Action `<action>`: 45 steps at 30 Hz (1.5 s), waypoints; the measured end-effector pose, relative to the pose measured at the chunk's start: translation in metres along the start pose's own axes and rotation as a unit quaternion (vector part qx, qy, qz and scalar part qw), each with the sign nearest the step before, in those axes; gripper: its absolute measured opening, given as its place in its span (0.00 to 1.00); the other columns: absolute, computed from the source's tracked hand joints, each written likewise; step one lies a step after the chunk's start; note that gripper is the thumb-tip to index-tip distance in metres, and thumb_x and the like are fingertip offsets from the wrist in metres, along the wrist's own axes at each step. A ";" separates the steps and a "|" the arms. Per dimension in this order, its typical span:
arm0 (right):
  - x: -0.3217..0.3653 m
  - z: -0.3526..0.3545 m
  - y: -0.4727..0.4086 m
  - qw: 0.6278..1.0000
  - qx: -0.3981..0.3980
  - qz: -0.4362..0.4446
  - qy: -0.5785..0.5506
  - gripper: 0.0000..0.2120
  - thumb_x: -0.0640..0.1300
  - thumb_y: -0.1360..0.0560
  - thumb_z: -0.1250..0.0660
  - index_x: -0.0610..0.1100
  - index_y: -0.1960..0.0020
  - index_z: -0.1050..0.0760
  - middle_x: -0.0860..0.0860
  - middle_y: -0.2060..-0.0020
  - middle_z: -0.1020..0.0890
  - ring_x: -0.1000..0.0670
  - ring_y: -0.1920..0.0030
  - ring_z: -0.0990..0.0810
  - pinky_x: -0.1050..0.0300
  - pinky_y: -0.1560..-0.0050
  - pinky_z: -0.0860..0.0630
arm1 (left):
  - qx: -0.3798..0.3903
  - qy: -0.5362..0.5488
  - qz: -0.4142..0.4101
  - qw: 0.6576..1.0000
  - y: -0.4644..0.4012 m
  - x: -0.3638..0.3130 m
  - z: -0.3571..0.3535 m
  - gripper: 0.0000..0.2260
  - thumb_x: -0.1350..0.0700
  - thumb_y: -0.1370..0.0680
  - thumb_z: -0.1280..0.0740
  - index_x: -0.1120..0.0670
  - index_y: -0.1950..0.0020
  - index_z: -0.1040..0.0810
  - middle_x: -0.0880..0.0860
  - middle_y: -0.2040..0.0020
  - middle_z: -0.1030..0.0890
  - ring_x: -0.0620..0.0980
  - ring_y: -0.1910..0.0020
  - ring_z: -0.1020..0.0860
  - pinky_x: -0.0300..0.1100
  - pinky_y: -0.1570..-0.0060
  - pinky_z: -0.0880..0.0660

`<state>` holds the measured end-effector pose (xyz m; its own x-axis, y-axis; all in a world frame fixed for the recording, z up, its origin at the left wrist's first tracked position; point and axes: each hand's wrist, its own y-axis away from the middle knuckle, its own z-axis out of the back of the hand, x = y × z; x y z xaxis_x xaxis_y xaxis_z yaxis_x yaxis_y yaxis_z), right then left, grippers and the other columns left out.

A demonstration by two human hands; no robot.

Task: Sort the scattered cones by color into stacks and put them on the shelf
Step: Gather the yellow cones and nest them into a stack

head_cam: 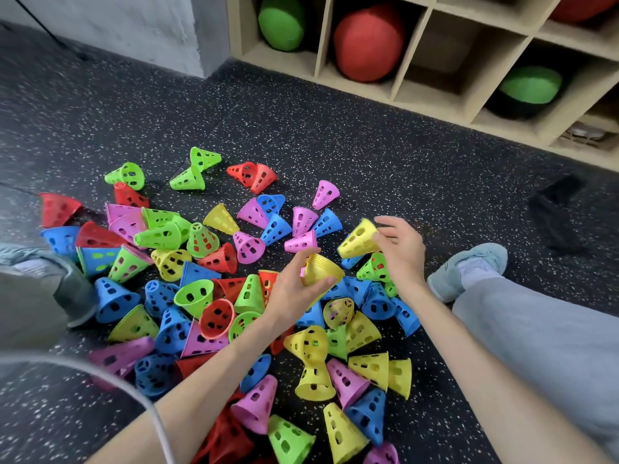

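The yellow stack [321, 271] sits in the left hand [294, 286], with fingers and thumb wrapped round its wide end so the cones stay nested and do not slide apart. It is held low over the pile of cones [207, 296], close to where the next ones lie. Just beside it, the right hand [402, 249] has a single yellow cone [360, 239] tipped on its side. The fingers look curled against its wide rim, but part of that grip is hidden behind the cone, so how firmly it is held is hard to say. The cone is near the stack, probably so it can be slipped on next. All around, red, green, blue, pink and more yellow cones lie mixed up on the dark speckled floor [335, 135], so most of the sorting is not done yet. The person sits with legs spread round the pile, which keeps every cone within reach. The wooden shelf [395, 95] stands well apart at the back, with a red ball [368, 41] and green balls in its boxes.
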<state>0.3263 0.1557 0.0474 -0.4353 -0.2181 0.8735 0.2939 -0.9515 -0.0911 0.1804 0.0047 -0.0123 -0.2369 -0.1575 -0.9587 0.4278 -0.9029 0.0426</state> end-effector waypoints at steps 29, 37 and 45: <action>0.029 -0.042 0.040 0.960 0.277 -0.028 -0.028 0.16 0.38 0.24 0.26 0.48 0.37 0.21 0.49 0.58 0.12 0.50 0.56 0.13 0.54 0.46 0.19 | -0.064 -0.011 -0.010 0.998 0.003 0.005 0.017 0.32 0.49 0.28 0.21 0.47 0.27 0.29 0.42 0.35 0.20 0.25 0.45 0.25 0.32 0.45 0.24; 0.025 -0.063 0.039 0.973 0.231 -0.012 0.010 0.20 0.39 0.25 0.26 0.51 0.35 0.22 0.49 0.53 0.13 0.53 0.56 0.14 0.54 0.49 0.17 | -0.010 -0.102 -0.022 0.995 -0.018 0.007 0.035 0.34 0.45 0.26 0.23 0.48 0.24 0.33 0.50 0.32 0.20 0.48 0.42 0.19 0.49 0.43 0.20; 0.024 -0.071 0.031 0.986 0.158 -0.036 -0.048 0.21 0.37 0.23 0.28 0.46 0.32 0.23 0.49 0.50 0.14 0.60 0.53 0.17 0.74 0.61 0.26 | 0.066 -0.320 -0.004 0.945 -0.072 0.031 0.114 0.27 0.39 0.18 0.37 0.52 0.25 0.31 0.54 0.28 0.25 0.54 0.35 0.24 0.50 0.39 0.27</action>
<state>0.2649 0.1058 0.0318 -0.3869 -0.1155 0.9148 0.5220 -0.8453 0.1140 0.0425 0.0194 -0.0128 -0.7369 -0.3211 -0.5949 0.3205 -0.9407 0.1108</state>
